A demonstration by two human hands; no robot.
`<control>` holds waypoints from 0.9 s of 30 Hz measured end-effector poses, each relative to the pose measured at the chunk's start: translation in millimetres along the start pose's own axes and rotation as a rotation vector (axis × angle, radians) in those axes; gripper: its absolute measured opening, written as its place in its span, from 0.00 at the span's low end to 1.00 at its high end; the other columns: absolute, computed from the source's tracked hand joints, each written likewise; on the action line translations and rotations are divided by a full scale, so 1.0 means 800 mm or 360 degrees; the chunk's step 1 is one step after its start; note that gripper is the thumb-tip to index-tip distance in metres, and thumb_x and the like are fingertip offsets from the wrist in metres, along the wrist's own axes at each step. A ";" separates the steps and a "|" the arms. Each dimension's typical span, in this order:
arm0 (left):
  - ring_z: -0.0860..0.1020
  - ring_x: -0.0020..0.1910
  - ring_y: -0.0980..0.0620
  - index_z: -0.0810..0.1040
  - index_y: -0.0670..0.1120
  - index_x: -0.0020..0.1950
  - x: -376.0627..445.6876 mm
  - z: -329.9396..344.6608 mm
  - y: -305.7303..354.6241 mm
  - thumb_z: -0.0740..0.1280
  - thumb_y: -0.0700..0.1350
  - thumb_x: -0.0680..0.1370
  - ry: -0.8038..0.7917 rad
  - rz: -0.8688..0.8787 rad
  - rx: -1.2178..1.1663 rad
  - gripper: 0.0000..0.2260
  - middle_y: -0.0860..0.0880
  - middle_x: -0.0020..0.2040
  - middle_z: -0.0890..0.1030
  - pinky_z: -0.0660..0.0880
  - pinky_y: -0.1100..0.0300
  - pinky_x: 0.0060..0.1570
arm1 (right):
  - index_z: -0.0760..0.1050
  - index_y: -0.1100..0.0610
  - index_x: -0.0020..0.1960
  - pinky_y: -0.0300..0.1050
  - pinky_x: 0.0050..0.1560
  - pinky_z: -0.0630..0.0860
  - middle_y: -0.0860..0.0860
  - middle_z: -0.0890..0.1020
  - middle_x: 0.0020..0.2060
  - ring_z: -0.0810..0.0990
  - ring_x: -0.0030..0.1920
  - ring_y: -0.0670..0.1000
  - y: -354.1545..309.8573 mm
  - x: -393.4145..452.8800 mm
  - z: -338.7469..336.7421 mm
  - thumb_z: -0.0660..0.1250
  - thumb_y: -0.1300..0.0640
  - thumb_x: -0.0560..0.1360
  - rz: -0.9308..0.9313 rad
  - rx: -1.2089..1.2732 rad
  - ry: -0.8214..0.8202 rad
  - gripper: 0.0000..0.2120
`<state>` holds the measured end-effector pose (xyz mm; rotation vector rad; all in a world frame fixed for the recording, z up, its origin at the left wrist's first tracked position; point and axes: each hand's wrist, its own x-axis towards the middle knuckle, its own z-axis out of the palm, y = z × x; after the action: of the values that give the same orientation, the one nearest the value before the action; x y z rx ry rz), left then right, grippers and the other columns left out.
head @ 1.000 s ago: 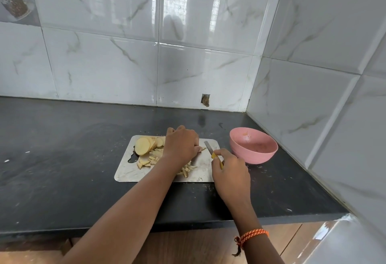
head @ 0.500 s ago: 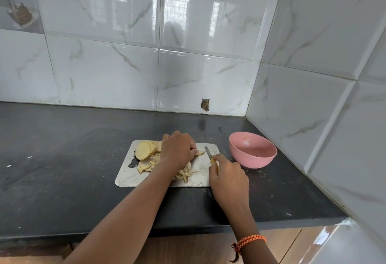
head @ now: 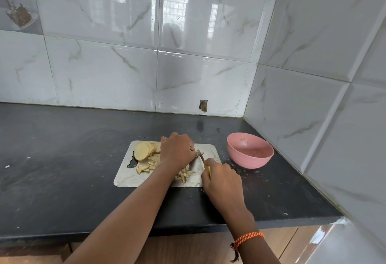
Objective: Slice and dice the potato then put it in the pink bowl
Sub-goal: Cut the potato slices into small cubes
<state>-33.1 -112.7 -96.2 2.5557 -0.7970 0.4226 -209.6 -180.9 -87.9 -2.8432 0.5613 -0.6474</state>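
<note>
1. My left hand curls over potato pieces on the cutting board.
2. My right hand grips the knife.
3. Potato slices lie left; the pink bowl sits right of the board.

Bright, even daylight across a glossy kitchen corner, sharp at the middle and bent at the edges.

Window light bounces straight off the back wall tiles as pale grid-shaped glare patches, high beyond the right hand gripping the knife; a dim silhouette sits among those reflections. The black countertop soaks up light, showing only a faint sheen out to the left of the grip. Shadows stay soft and short under both forearms and under the pink bowl. Wide-angle distortion bows the tile seams and stretches the right wall; the near bottom corners go soft and smeared.
</note>
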 end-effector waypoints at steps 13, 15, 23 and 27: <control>0.78 0.52 0.54 0.86 0.53 0.39 0.007 -0.002 -0.023 0.71 0.51 0.78 0.0049 -0.0084 -0.0242 0.09 0.61 0.41 0.85 0.67 0.48 0.54 | 0.75 0.45 0.66 0.53 0.45 0.80 0.50 0.83 0.43 0.79 0.43 0.51 0.006 -0.010 -0.002 0.58 0.49 0.82 0.0096 0.0154 0.0179 0.14; 0.78 0.51 0.54 0.86 0.53 0.38 0.007 -0.002 -0.026 0.70 0.49 0.76 0.0018 -0.0118 -0.0256 0.08 0.62 0.39 0.84 0.69 0.47 0.55 | 0.75 0.45 0.65 0.54 0.44 0.79 0.51 0.81 0.41 0.78 0.42 0.53 0.002 -0.002 0.001 0.58 0.50 0.82 0.0066 0.0160 0.0161 0.14; 0.78 0.48 0.55 0.87 0.57 0.39 0.004 0.000 -0.026 0.70 0.52 0.75 -0.0024 -0.0103 -0.0186 0.07 0.61 0.38 0.83 0.71 0.47 0.55 | 0.73 0.45 0.67 0.49 0.39 0.71 0.51 0.81 0.43 0.77 0.41 0.53 -0.005 0.013 0.007 0.56 0.49 0.83 -0.0040 0.0072 0.0068 0.15; 0.79 0.46 0.55 0.85 0.55 0.36 0.003 0.004 -0.025 0.71 0.54 0.75 0.0010 -0.0129 -0.0146 0.09 0.60 0.36 0.83 0.70 0.47 0.55 | 0.74 0.46 0.65 0.49 0.40 0.72 0.52 0.81 0.46 0.79 0.43 0.53 -0.006 0.013 0.007 0.56 0.49 0.84 -0.0065 0.0042 -0.0005 0.14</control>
<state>-18.8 -100.8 -104.1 2.4901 -0.6913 0.3601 -196.9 -179.8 -88.2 -2.8372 0.4918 -0.6524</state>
